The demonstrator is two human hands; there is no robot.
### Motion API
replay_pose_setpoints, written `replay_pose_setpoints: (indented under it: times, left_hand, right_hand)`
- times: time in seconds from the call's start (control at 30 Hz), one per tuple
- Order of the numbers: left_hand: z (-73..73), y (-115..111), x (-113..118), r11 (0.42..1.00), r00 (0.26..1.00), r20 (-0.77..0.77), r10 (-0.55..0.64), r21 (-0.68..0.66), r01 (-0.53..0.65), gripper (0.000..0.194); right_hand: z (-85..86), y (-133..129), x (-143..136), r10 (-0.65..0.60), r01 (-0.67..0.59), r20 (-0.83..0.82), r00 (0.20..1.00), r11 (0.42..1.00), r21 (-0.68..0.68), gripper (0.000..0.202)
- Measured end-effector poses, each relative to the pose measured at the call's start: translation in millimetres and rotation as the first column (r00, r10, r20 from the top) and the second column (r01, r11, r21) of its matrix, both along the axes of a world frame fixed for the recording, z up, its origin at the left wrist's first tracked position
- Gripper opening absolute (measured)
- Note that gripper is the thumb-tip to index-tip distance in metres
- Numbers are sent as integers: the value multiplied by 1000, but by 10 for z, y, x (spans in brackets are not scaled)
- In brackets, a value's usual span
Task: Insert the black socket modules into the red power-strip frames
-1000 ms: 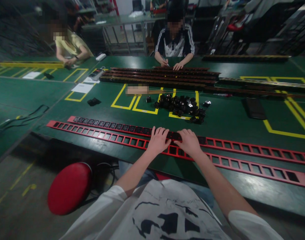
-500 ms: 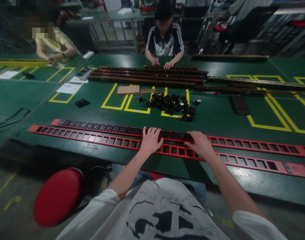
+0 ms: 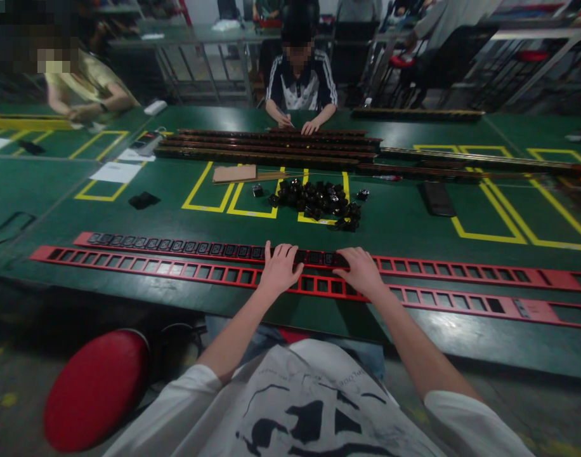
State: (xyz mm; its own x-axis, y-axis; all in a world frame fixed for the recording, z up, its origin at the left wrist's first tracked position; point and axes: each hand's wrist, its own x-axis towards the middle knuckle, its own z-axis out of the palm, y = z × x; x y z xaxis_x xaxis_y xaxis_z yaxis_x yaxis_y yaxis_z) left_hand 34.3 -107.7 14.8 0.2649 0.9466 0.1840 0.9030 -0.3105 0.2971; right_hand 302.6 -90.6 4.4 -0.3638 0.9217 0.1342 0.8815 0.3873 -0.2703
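Two long red slotted strips lie side by side across the green table in front of me. Black socket-like modules (image 3: 202, 249) fill the left part of the far red strip (image 3: 404, 266), while the near red strip (image 3: 176, 266) has open slots. My left hand (image 3: 280, 271) rests palm down over the far strip, fingers spread and covering some modules. To its right, my right hand (image 3: 361, 271) bends over the same strip, thumb and fingertips about a black module (image 3: 340, 259) at the end of the row. The fingers partly hide that module.
Beyond the strips is a pile of loose black modules (image 3: 314, 200). Behind it lie a cardboard piece (image 3: 234, 173) and several long dark strips (image 3: 266, 146). A black phone-like slab (image 3: 437, 198) is at right. A co-worker (image 3: 300, 82) sits opposite; a red stool (image 3: 97, 387) stands at lower left.
The view has turned slightly, so the table and everything on it appear farther left. Both hands stay at about the same places on the far strip.
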Motion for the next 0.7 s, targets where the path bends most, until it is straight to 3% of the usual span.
replay_pose_setpoints:
  times: [0.27,0.7]
  left_hand:
    - [-11,-2,2,1000,1000,-10,21,4,-21,44]
    - [14,5,8,1000,1000,-26,-12,-10,11,45]
  right_hand:
    - [63,3,-304,1,-1,5,1000,1000,-21,42]
    - [80,20,-430,5,-5,10,1000,1000,-22,42]
